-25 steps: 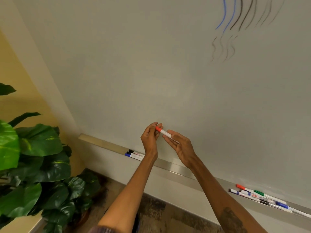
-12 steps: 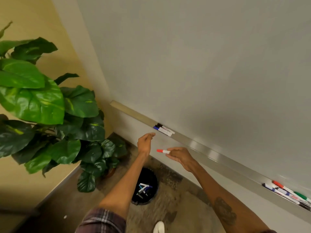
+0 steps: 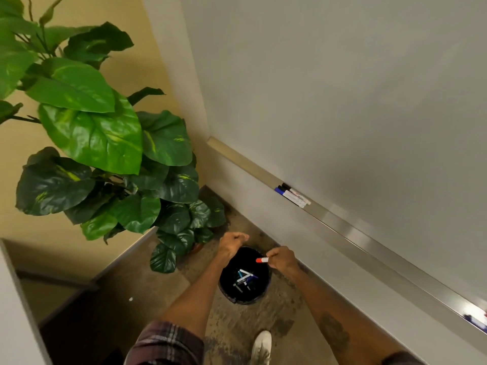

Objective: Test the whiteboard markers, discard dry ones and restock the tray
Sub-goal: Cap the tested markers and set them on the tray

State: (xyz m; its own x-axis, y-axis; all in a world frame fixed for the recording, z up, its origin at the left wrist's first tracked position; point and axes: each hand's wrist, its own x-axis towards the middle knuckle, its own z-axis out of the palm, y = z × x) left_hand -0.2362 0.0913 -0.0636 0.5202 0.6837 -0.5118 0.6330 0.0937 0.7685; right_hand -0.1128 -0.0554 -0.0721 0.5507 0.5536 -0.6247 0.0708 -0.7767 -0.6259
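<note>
Over round bin (image 3: 229,275), right hand (image 3: 283,259) pinches red-capped marker (image 3: 262,260).

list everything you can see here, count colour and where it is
whiteboard: 1, white, wall at right
tray: 1, silver, under the whiteboard
tray markers: at least 2, black and blue caps, near the tray's left end; more at far right, blurred
bin: 1, black, on the floor
binned markers: several, mixed, inside the bin
plant: 1, green, left corner
shoe: 1, white, bottom edge
red-capped marker: 1, over the bin
left hand: curled, nothing seen in it
right hand: grips red-capped marker
</note>
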